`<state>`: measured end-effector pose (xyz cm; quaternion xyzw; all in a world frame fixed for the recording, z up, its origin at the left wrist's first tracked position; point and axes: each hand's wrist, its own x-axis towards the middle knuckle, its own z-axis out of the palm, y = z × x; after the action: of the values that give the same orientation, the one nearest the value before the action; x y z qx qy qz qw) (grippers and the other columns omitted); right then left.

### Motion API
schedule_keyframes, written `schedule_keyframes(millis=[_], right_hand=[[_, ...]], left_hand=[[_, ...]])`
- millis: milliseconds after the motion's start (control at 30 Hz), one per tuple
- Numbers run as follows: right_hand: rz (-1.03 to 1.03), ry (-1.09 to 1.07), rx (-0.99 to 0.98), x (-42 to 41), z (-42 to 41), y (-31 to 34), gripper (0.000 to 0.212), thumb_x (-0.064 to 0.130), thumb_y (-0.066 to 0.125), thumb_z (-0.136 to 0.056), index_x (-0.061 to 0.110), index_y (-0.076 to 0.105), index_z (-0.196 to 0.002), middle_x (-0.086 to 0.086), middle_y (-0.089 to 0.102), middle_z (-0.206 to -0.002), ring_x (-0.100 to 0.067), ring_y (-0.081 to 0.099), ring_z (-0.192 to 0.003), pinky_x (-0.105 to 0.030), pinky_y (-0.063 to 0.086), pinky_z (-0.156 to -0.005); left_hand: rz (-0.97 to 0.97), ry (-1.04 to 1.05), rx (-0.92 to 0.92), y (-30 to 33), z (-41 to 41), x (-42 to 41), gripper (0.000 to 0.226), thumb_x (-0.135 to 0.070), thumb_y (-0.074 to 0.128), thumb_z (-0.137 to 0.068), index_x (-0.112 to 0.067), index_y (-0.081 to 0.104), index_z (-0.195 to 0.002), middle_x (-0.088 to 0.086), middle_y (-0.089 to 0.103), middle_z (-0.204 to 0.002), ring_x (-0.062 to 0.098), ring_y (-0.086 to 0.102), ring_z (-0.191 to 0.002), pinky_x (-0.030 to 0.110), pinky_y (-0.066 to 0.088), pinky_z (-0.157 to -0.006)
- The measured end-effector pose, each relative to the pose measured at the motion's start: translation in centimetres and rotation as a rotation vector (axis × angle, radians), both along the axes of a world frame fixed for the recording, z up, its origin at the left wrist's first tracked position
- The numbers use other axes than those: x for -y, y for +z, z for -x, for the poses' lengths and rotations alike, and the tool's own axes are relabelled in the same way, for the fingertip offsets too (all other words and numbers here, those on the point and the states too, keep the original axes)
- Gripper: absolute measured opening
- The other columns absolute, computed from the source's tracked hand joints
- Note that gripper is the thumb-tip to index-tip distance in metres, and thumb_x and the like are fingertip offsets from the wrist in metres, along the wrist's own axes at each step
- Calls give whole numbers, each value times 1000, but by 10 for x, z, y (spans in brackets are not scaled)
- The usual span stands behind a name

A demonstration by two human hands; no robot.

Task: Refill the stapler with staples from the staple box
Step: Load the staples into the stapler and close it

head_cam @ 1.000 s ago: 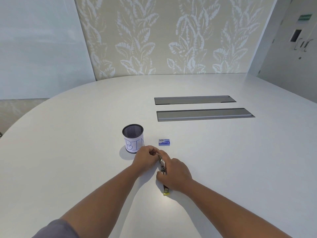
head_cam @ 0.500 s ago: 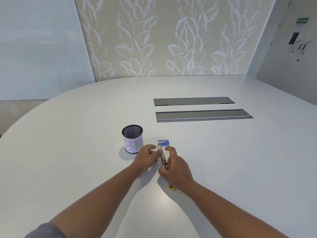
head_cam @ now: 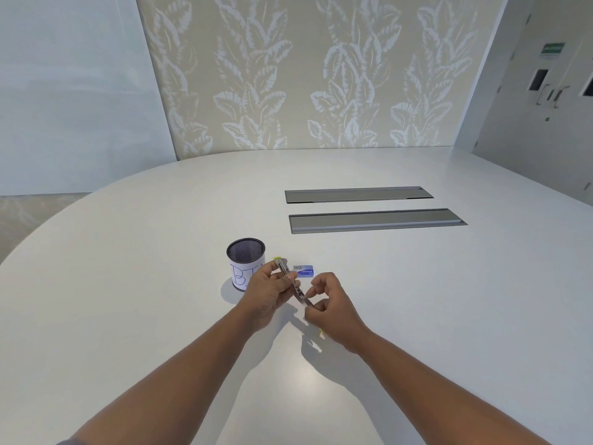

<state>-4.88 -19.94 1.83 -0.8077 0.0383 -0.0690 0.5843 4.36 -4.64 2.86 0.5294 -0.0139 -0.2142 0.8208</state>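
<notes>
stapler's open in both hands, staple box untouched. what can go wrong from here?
1. The stapler is held in the air by the left hand and the right hand; the sprung open arm could snap shut on a fingertip.
2. The staple box lies just beyond the hands, closed as far as visible; freeing a hand to reach it could let the stapler slip.

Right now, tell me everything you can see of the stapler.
The stapler is slim, silvery metal with a yellow tip at its far end. It is held above the white table, slanting from near the mesh cup down toward the person. The left hand grips its far half; the right hand pinches its near end. Whether staples are loaded cannot be told.
</notes>
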Motion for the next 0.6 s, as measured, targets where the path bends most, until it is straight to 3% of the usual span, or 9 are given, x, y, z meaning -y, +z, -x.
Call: schedule_keyframes(millis=[133, 233, 367, 600], right_hand=[[-160, -39, 2, 9, -8, 12, 33, 2, 69, -81, 21, 55, -104, -2, 63, -109, -20, 67, -69, -30, 56, -65], [-327, -53, 17, 16, -15, 21, 31, -4, 69, -83, 11, 57, -107, -8, 70, -96, -22, 69, -73, -29, 58, -67], [-437, -44, 54, 17, -18, 25, 19, -2, 74, -85, 9, 67, -99, -11, 68, -81, -21, 58, -70, -26, 53, -63], [-391, -49, 61, 8, -18, 24, 12, 21, 77, -90, 18, 74, -101, -7, 76, -92, -14, 63, -76, -27, 45, -65]], left_hand=[[-4, 12, -17, 3, -2, -2, 34, 4, 67, -93, -15, 61, -120, 6, 79, -87, 20, 73, -77, 27, 62, -68], [-13, 6, -11, 4, -2, -3, 37, 4, 67, -93, -13, 60, -125, 8, 79, -90, 23, 72, -80, 31, 64, -72], [-26, -50, 19, 7, 2, -3, 41, 3, 69, -92, -12, 58, -129, 14, 79, -103, 25, 76, -84, 34, 64, -77], [-37, -187, 64, 10, 10, 0, 32, -1, 64, -97, -8, 62, -127, 18, 76, -106, 31, 76, -89, 34, 61, -75]])
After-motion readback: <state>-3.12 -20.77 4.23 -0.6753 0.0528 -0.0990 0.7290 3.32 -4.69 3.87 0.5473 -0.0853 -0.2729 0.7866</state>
